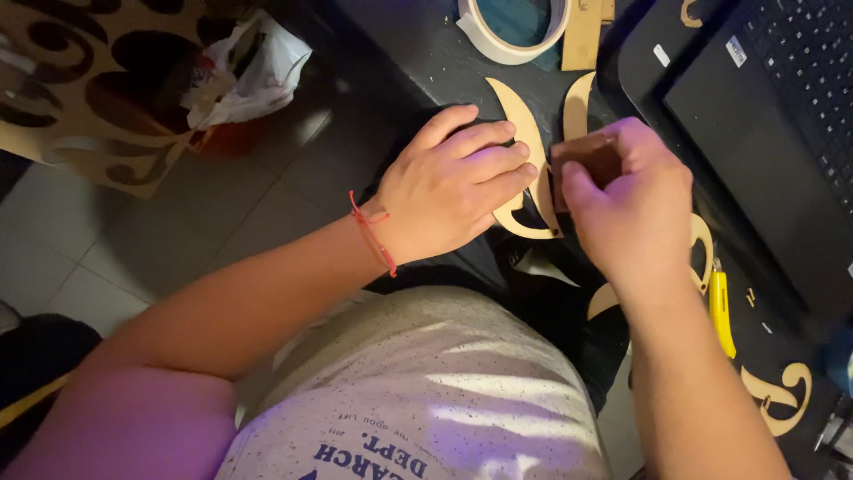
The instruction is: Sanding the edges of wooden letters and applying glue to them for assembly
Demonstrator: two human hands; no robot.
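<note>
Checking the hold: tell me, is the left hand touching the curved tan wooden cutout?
Touching. Head view shows left hand fingers pressing flat on the curved tan wooden cutout.

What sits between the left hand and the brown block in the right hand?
In the head view, a curved crescent-shaped wooden cutout lies between them: the left hand presses on it, and the brown block in the right hand meets its edge.

A thin red string bracelet circles the wrist just behind the left hand. The right hand wears nothing. A speckled pale grey T-shirt with dark blue lettering covers the torso.
</note>
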